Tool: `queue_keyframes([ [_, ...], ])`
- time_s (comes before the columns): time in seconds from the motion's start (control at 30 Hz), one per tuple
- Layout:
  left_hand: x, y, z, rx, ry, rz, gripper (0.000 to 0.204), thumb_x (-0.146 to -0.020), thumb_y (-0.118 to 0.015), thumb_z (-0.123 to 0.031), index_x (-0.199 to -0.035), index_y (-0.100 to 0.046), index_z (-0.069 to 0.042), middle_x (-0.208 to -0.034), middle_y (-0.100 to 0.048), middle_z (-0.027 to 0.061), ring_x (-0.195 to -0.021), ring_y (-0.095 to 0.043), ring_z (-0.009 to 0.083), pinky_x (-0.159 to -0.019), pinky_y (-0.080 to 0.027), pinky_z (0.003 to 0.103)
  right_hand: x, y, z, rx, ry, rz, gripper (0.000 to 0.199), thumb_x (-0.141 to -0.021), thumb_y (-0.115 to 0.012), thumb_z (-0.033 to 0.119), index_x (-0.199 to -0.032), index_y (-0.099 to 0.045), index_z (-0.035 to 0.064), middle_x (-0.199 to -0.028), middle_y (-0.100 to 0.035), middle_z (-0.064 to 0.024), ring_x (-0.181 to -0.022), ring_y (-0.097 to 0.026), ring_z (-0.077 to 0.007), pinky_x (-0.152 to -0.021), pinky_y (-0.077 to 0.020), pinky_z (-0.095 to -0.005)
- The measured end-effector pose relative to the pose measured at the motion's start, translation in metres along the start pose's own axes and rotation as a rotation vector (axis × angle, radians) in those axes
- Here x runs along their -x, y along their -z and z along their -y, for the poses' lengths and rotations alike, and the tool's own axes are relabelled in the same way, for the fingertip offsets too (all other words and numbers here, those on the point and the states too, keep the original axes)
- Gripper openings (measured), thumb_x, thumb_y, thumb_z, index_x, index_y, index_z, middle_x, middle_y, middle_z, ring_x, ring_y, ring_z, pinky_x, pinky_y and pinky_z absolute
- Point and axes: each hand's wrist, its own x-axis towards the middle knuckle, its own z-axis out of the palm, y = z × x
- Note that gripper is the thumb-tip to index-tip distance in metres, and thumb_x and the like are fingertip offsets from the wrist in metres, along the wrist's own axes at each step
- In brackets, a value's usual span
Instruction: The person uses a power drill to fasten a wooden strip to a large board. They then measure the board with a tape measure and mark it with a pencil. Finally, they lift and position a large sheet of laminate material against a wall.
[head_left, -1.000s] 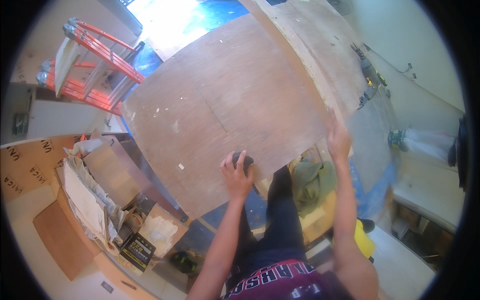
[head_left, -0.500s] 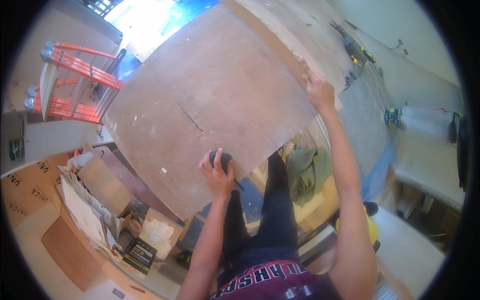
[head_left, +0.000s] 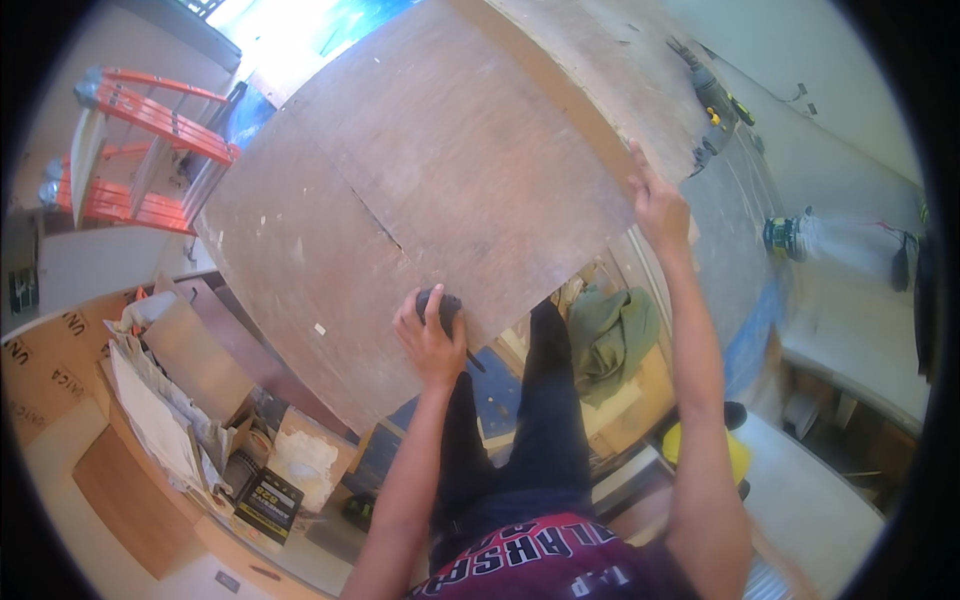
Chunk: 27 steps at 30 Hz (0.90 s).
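Note:
A large brown wooden board (head_left: 450, 150) lies across the work surface before me, with a dark slit running through its middle. At its near edge my left hand (head_left: 432, 340) is closed round a small dark rounded tool (head_left: 440, 308); its exact kind I cannot make out. A thin dark piece shows just below that hand. Along the board's right side runs a long, smoother brown wooden strip (head_left: 560, 80). My right hand (head_left: 660, 205) is at the strip's near end, index finger stretched along it and the other fingers curled at the edge.
An orange stepladder (head_left: 150, 150) stands at the far left. Power tools (head_left: 715, 105) lie beyond the strip. A green cloth (head_left: 610, 345) hangs near my legs. Packaging and a black-and-yellow box (head_left: 268, 508) sit at lower left. Something yellow (head_left: 710, 455) is beside my right arm.
The view has shifted slightly, so the board and ladder sit a little further left. Both hands keep their grip at nearly the same places on the board and strip.

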Motion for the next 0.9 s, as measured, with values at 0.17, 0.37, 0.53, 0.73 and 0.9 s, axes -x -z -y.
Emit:
queue_keyframes([
  [0.17,-0.002,0.004,0.003,-0.015,0.003,-0.012,0.056,-0.095,-0.08,-0.019,-0.147,-0.06,-0.019,-0.147,-0.053,0.0195,-0.133,-0.048,0.0438,-0.114,-0.04,0.057,-0.037,-0.004,0.011,-0.006,-0.024,-0.003,0.07,-0.104,-0.069,0.027,-0.164,-0.043,0.0526,-0.095,-0.076,-0.02,-0.085,-0.076,-0.0403,-0.076,-0.0588,-0.0534],
  [0.37,0.001,-0.005,-0.001,0.005,-0.027,-0.034,0.057,-0.094,-0.079,-0.018,-0.148,-0.06,-0.018,-0.147,-0.053,0.0196,-0.133,-0.048,0.0436,-0.113,-0.041,0.057,-0.069,-0.013,0.0,0.05,-0.015,-0.025,0.066,-0.105,-0.067,0.034,-0.163,-0.043,0.0537,-0.096,-0.078,-0.0188,-0.086,-0.077,-0.0402,-0.078,-0.0613,-0.0539],
  [0.53,0.003,-0.005,0.0,-0.003,-0.042,-0.049,0.058,-0.093,-0.08,-0.017,-0.148,-0.06,-0.019,-0.148,-0.053,0.0182,-0.133,-0.049,0.0425,-0.113,-0.042,0.055,-0.066,-0.012,0.0,0.081,0.006,-0.027,0.065,-0.106,-0.065,0.037,-0.164,-0.041,0.055,-0.098,-0.079,-0.0187,-0.087,-0.077,-0.0412,-0.078,-0.0616,-0.0545],
  [0.73,0.005,0.0,0.002,-0.013,-0.028,-0.018,0.057,-0.093,-0.08,-0.019,-0.147,-0.061,-0.02,-0.148,-0.054,0.0161,-0.134,-0.048,0.0413,-0.113,-0.042,0.054,-0.066,-0.014,0.001,0.114,-0.015,-0.01,0.064,-0.107,-0.062,0.04,-0.164,-0.039,0.0569,-0.101,-0.08,-0.0188,-0.09,-0.078,-0.0415,-0.079,-0.0619,-0.0551],
  [0.9,0.004,0.002,0.003,0.04,0.003,-0.014,0.056,-0.093,-0.08,-0.02,-0.146,-0.062,-0.023,-0.148,-0.054,0.0156,-0.135,-0.048,0.0407,-0.114,-0.042,0.053,-0.076,-0.02,-0.007,0.147,-0.027,-0.023,0.064,-0.107,-0.062,0.041,-0.163,-0.037,0.0604,-0.104,-0.08,-0.0182,-0.09,-0.078,-0.0419,-0.079,-0.0621,-0.0549],
])
